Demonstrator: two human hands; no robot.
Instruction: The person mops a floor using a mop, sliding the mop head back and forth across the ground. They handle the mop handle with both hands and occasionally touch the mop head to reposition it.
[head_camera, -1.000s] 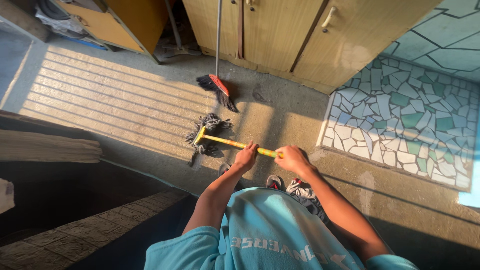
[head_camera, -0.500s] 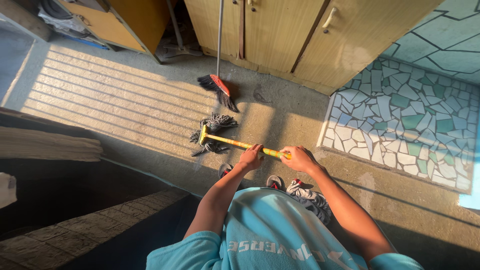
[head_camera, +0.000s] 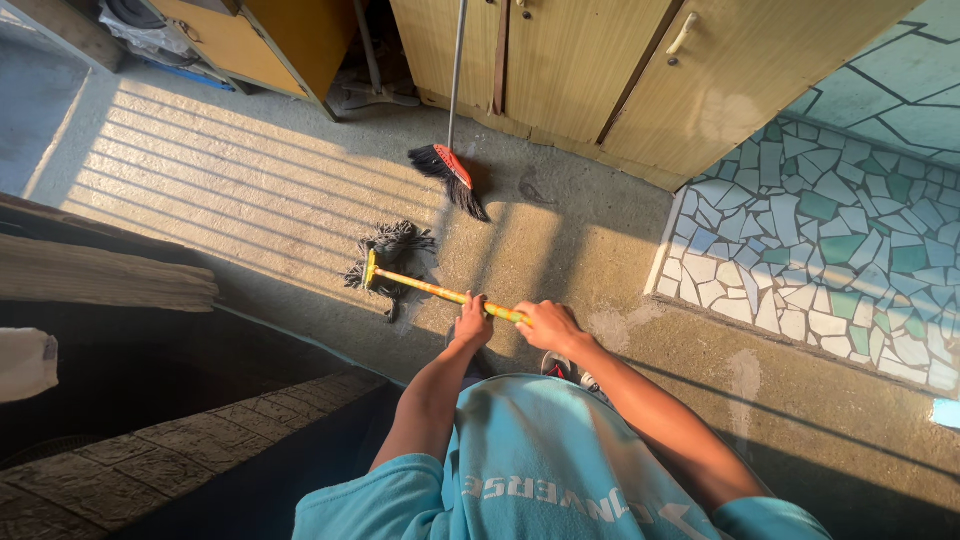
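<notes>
left hand (head_camera: 472, 325) grips yellow mop handle (head_camera: 440, 292) | right hand (head_camera: 545, 322) clenches same handle just behind | dark string mop head (head_camera: 390, 258) lies on concrete floor (head_camera: 300, 200) | red-and-black broom (head_camera: 452, 170) leans at wooden cabinet (head_camera: 600, 70) | mosaic tiles (head_camera: 830, 230) at right

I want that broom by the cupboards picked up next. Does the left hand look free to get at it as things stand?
Probably not right away. The left hand is closed on the yellow mop handle, as is the right hand. The broom leans at the cupboard beyond the mop head, across bare floor, seemingly beyond arm's reach.
</notes>
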